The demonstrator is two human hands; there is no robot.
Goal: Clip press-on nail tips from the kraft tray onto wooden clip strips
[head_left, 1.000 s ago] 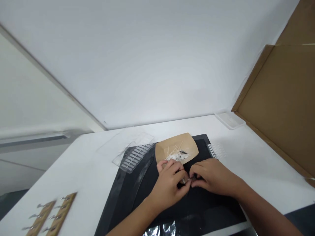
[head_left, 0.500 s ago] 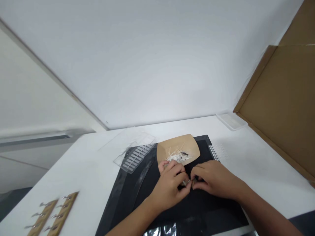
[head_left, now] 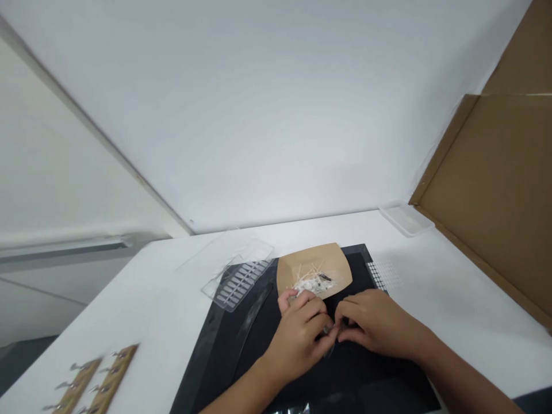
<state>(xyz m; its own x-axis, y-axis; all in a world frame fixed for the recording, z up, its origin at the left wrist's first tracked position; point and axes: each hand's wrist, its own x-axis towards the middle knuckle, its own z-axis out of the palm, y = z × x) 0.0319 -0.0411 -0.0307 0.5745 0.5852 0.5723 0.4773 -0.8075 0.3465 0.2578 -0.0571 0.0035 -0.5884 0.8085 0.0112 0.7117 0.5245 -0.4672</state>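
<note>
My left hand and my right hand meet fingertip to fingertip over a black mat on the white table. Both are curled in a pinch around a tiny metallic-looking piece held between them; it is too small to name. Just beyond the fingers sits a brown paper tray with thin wooden sticks and small white and dark scraps in it.
A clear plastic tray of pale false nails lies at the mat's far left corner. Two wooden strips with metal clips lie at the near left. A sheet of small white squares, a clear lid and a cardboard panel are on the right.
The hands stay pinched together on the mat. The whole view has shifted slightly, so everything sits a little lower in the picture.
</note>
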